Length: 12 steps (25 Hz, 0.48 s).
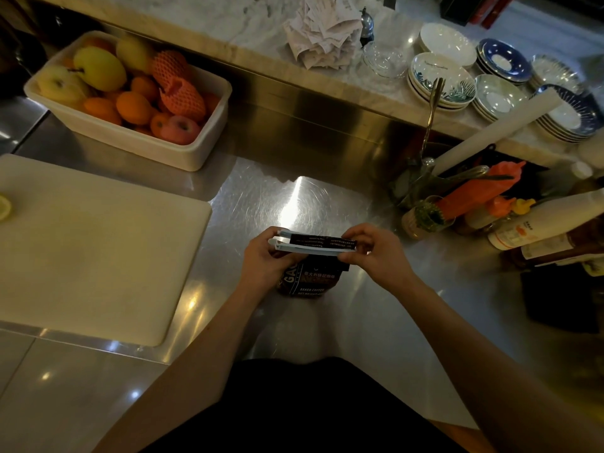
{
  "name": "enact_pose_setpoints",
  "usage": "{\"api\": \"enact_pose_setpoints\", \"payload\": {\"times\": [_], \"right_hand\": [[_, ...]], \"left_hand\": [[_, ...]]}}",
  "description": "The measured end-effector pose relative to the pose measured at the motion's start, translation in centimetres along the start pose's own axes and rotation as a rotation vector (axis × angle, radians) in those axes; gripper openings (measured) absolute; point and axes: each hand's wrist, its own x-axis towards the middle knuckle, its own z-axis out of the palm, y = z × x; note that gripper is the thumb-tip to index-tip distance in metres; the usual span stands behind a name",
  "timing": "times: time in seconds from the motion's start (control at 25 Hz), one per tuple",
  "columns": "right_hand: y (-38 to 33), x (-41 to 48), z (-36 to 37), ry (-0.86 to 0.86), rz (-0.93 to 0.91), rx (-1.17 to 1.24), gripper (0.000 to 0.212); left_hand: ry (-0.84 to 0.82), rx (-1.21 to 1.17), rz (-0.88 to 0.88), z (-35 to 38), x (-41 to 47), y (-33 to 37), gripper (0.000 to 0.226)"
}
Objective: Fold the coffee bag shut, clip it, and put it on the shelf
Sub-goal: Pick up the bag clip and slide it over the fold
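Note:
A dark coffee bag [309, 281] with white lettering stands upright on the steel counter [294, 197], just in front of me. Its top is folded over. A long white sealing clip [307, 248] lies across the fold, its two bars on either side of the folded strip and still parted at the left end. My left hand [261, 259] grips the clip's left end and the bag's upper left edge. My right hand [376, 253] pinches the clip's right end. No shelf can be told apart in this view.
A white cutting board [91, 250] lies to the left. A cream tub of fruit [130, 103] sits at the back left. Bottles and utensil holders [490, 210] crowd the right. Stacked plates and bowls [490, 83] and paper slips [323, 37] rest on the raised marble ledge behind.

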Motion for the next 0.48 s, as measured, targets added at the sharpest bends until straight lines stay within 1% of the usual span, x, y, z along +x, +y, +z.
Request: {"api": "enact_pose_setpoints", "payload": {"times": [0.16,0.32,0.48], "right_hand": [[-0.19,0.72,0.04,-0.019,0.009,-0.053,0.031],[-0.26,0.43,0.29,-0.002,0.001,-0.022,0.030],[-0.41,0.11,0.76,0.046,0.044,0.041,0.029]], "left_hand": [[0.025,0.106,0.015,-0.17,0.29,-0.22,0.038],[0.000,0.102,-0.009,-0.38,0.42,-0.40,0.028],[-0.013,0.095,-0.028,-0.39,0.67,-0.37,0.021]]}}
